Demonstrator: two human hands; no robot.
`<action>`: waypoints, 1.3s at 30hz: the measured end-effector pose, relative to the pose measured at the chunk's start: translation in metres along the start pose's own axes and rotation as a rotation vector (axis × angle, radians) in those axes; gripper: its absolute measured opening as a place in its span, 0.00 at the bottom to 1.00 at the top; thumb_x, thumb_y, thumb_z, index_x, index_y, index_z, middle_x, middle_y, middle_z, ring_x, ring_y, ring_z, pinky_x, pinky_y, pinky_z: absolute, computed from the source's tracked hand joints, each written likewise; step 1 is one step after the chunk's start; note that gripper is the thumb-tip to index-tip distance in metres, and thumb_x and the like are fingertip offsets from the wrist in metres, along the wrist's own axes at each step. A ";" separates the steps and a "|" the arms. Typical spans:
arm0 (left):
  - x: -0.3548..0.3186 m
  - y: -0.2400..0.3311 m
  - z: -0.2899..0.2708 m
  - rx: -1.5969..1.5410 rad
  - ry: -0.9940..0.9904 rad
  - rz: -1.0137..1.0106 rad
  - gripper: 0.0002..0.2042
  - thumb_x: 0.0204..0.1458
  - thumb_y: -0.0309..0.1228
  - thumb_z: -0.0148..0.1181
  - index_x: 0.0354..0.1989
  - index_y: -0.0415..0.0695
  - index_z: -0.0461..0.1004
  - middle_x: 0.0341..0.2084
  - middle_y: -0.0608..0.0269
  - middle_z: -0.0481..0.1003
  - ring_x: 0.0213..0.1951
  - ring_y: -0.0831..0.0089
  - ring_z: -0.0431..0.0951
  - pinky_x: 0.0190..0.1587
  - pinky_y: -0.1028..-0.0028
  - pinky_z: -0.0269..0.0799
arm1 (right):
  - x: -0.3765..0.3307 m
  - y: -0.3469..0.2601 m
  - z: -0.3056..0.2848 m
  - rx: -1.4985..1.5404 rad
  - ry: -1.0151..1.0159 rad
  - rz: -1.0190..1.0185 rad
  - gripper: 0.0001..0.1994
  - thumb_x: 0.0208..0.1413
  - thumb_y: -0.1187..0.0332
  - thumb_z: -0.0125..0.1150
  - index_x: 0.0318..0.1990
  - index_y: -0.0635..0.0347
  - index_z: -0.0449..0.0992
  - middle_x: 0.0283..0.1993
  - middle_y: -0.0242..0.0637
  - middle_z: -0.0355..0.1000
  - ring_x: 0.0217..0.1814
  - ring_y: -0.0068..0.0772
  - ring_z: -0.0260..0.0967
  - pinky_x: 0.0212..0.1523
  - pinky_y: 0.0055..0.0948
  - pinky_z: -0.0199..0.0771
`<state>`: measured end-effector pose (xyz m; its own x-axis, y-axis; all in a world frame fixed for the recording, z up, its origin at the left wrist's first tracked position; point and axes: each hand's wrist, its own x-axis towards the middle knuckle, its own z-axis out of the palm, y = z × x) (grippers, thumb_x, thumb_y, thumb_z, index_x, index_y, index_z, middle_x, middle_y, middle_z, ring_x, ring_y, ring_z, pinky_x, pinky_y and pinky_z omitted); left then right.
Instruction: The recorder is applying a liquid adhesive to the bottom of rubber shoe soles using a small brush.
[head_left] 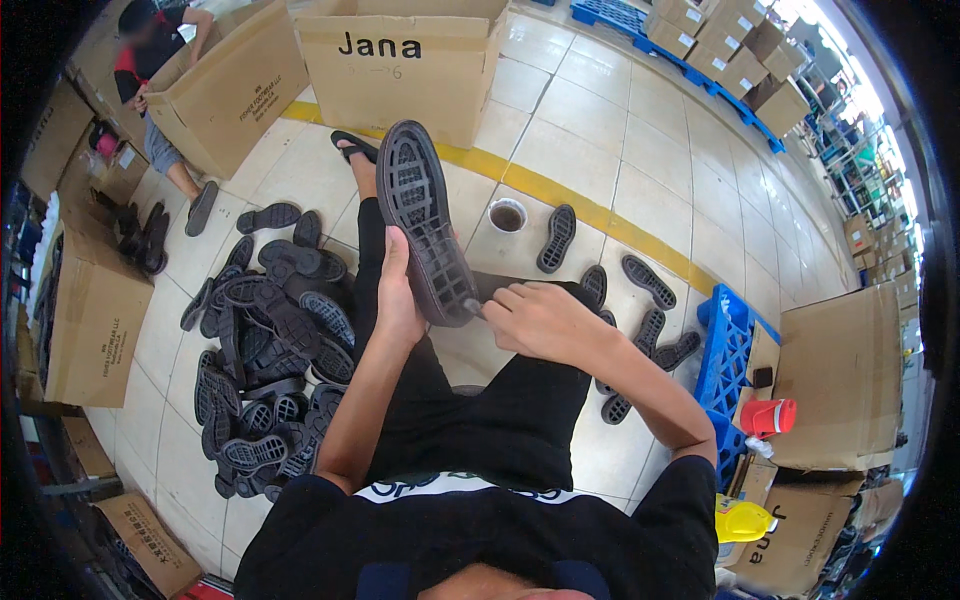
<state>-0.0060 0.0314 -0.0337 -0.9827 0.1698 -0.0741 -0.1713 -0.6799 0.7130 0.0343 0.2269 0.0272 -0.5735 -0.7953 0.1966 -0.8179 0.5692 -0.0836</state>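
Observation:
My left hand (400, 295) grips a dark shoe sole (425, 225) by its side, tilted upright over my lap. The sole's hollow, ribbed grid faces me, with its rounded lower end toward my knees. Close against that lower end is my right hand (535, 318), its fingers pinched together at the rim. A small greyish bit shows at the fingertips, too small to name. To the left, a large heap of shoe soles (265, 340) lies on the tiled floor. Several loose soles (557, 238) are scattered to the right of my legs.
A white cup of dark liquid (507, 215) stands ahead, beside a yellow floor line (560, 195). Large cardboard boxes (400, 85) stand in front and at left, where another person (165, 60) sits. At right are a blue pallet (722, 360), a red container (768, 417) and a yellow bottle (742, 520).

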 end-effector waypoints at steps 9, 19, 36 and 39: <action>-0.010 0.006 0.009 -0.074 -0.069 -0.078 0.32 0.64 0.56 0.30 0.56 0.39 0.66 0.44 0.55 0.74 0.44 0.67 0.76 0.49 0.68 0.72 | 0.024 0.004 -0.012 0.338 0.257 0.119 0.06 0.56 0.68 0.57 0.38 0.59 0.70 0.40 0.41 0.71 0.35 0.46 0.72 0.34 0.40 0.74; -0.017 0.006 0.008 -0.057 0.042 -0.128 0.29 0.64 0.55 0.34 0.60 0.43 0.63 0.51 0.58 0.72 0.52 0.67 0.73 0.54 0.66 0.69 | 0.051 0.006 -0.007 0.245 0.477 0.110 0.10 0.54 0.75 0.59 0.44 0.62 0.74 0.52 0.38 0.72 0.48 0.40 0.73 0.45 0.31 0.76; -0.013 0.006 0.008 -0.004 0.012 -0.136 0.33 0.64 0.56 0.27 0.58 0.39 0.64 0.48 0.54 0.74 0.47 0.66 0.76 0.52 0.65 0.72 | 0.016 -0.005 0.004 0.261 0.435 0.139 0.14 0.48 0.78 0.58 0.45 0.66 0.73 0.53 0.45 0.70 0.50 0.43 0.73 0.48 0.33 0.77; -0.018 0.007 0.013 -0.052 0.059 -0.124 0.32 0.64 0.56 0.28 0.58 0.40 0.65 0.48 0.55 0.74 0.48 0.66 0.76 0.52 0.67 0.71 | 0.028 -0.002 0.005 0.190 0.455 0.184 0.11 0.52 0.79 0.58 0.43 0.65 0.74 0.52 0.45 0.71 0.52 0.42 0.72 0.49 0.34 0.76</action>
<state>0.0110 0.0328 -0.0185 -0.9561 0.2130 -0.2014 -0.2931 -0.6930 0.6586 0.0195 0.2027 0.0280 -0.6651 -0.4906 0.5630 -0.7236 0.6096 -0.3237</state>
